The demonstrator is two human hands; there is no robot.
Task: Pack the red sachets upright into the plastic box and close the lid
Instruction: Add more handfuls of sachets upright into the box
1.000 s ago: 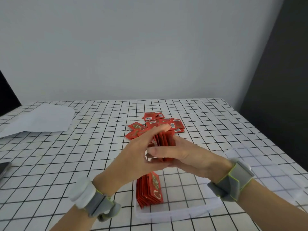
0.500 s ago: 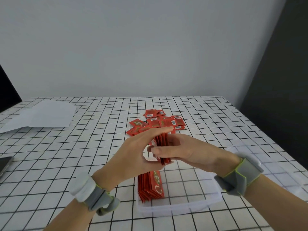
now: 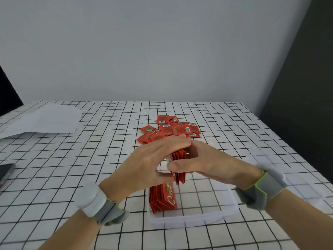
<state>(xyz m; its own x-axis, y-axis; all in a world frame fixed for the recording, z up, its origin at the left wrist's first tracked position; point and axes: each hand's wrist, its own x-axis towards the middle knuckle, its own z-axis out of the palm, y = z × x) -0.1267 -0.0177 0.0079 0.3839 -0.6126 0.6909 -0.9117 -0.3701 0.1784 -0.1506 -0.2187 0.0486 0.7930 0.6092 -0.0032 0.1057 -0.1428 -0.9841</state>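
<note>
Gridded table [image 3: 54, 168] | left hand [image 3: 144, 165] and right hand [image 3: 212, 165] grip sachet bundle [image 3: 179, 156] above plastic box [image 3: 189, 221]

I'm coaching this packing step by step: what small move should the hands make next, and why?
Probably lower the bundle of sachets straight down into the plastic box, against the upright row at its left end. The left hand and right hand grip it upright above the box, and the floor right of the row is bare.
</note>
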